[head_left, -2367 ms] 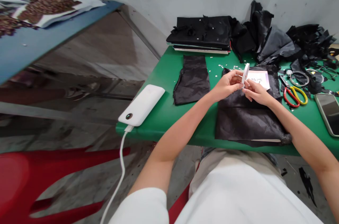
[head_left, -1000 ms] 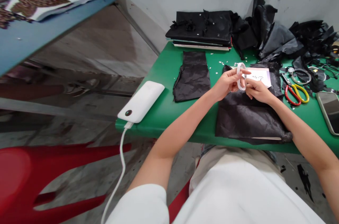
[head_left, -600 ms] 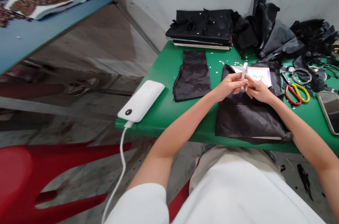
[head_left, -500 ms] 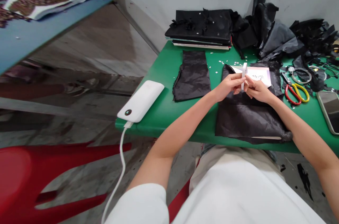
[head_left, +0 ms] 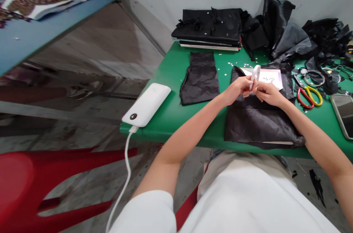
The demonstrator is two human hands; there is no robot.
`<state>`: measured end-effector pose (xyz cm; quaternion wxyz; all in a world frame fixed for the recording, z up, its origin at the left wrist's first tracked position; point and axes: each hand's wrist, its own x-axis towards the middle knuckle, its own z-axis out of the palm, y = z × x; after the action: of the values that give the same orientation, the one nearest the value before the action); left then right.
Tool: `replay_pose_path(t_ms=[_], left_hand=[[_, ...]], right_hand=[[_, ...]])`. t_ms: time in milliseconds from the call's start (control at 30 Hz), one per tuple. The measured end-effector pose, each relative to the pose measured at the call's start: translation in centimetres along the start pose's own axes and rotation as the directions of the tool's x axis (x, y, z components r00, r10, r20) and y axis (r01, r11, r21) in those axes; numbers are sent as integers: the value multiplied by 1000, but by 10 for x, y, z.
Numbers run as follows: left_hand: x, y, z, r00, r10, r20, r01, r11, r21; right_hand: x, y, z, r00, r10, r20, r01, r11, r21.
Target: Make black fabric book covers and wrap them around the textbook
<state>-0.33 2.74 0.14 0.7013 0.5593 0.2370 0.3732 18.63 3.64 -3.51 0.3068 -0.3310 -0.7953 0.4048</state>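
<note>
Small white tape ring (head_left: pixel 255 73) pinched edge-on between left hand (head_left: pixel 239 89) and right hand (head_left: pixel 268 94) — fingers of both curled tight on it; held just above crumpled black fabric sheet (head_left: pixel 257 121) on green table (head_left: pixel 171 104); white printed card (head_left: pixel 268 77) just behind; red-and-yellow scissors (head_left: pixel 309 97) right — white power bank (head_left: pixel 147 104) at left edge.

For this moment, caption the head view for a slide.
Both hands hold a white tape roll over black fabric.
</note>
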Motion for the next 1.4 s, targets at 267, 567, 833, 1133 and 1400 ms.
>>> replay_pose_path(t_ms=[267,567,833,1133,1400], left_hand=[[0,-1,0,1000,-12,-6,12,1000,26],[1,-1,0,1000,7,-15,-7,999,41],[0,-4,0,1000,3,-30,-4,1000,-24],[1,0,2,999,-5,-50,8,998,58],[0,1,1,1000,-19,-18,20,997,79]], right_hand=[[0,1,0,1000,7,-18,-8,1000,-28],[0,0,-1,999,23,24,-23,1000,-7],[0,1,-1,1000,22,22,-22,1000,9],[0,3,-1,999,23,23,-23,1000,6],[-1,5,-2,999,25,27,-25,1000,-12]])
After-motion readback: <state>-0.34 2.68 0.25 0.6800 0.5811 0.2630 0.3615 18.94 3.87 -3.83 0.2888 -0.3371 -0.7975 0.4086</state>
